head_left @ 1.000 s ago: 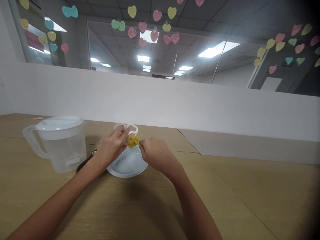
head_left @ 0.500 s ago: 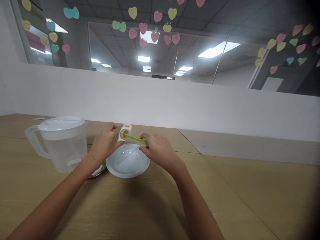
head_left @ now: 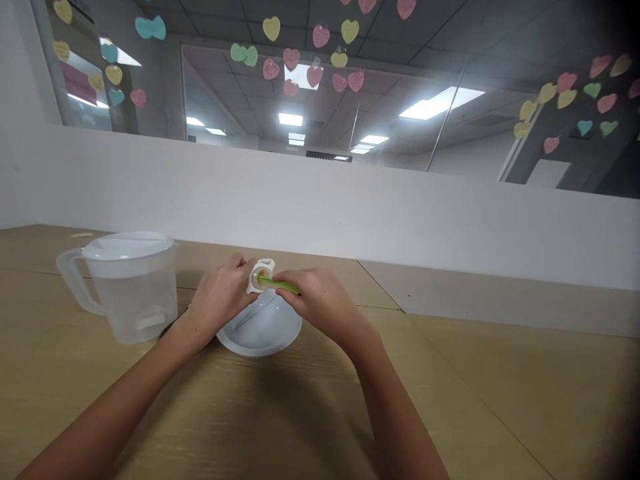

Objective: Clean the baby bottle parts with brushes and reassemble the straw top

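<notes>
My left hand is closed around a small white-rimmed container with something yellow inside. Its round opening faces right. In my right hand I grip a thin green handle; its far end is inside the opening, so I cannot see the tip. Both hands are above a white bowl on the table. A thin line, perhaps a stick or a reflection, crosses the bowl's inside. Part of a dark-edged object shows behind my left wrist, mostly hidden.
A clear plastic pitcher with a white lid stands at the left, handle pointing left. The wooden table meets a white wall. A small pale piece lies at the back left. Heart-shaped notes stick to the window above.
My left hand and the container have moved slightly right and down. Less of the green handle shows between the hands, its end deeper in the opening. The view has shifted a little.
</notes>
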A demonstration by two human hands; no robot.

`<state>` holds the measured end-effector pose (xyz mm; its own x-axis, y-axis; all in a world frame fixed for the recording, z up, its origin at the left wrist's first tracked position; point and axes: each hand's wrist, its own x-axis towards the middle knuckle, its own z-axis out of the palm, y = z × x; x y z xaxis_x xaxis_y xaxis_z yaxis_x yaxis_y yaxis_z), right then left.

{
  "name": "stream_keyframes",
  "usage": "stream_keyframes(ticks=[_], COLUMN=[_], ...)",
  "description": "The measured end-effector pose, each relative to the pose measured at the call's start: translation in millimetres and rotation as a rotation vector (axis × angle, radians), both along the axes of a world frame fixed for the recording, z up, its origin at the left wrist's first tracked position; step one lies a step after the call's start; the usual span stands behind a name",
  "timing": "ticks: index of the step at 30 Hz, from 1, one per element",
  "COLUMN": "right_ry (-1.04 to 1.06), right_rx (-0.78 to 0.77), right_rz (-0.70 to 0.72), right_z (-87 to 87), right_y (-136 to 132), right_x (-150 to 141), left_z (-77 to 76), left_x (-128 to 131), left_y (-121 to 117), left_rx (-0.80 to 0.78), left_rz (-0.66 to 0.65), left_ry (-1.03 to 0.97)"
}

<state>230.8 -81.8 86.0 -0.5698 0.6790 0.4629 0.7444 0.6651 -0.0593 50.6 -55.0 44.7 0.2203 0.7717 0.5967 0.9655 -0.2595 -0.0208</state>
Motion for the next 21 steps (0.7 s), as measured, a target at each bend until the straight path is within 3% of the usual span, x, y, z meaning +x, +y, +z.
stream_keyframes(ticks=[7,15,21], right_ry=[0.022,-0.203,-0.293], right_rx=[-0.045,0.133,0.150], right_rz=[-0.033,-0.225,-0.302], right_z=[4.1,-1.5,-4.5], right_y=[-0.1,5.7,14.0], right_x=[6.4,3.4,-1.4], left_z=[-3.8,-2.0,0.0], left_x=[-0.9,-1.9,-3.9], left_y=[2.1,1.0,-0.6], left_rx=[0.077,0.095,0.120], left_rz=[-0.004,0.035,0.057], left_ry=[0.017,0.015,0.040])
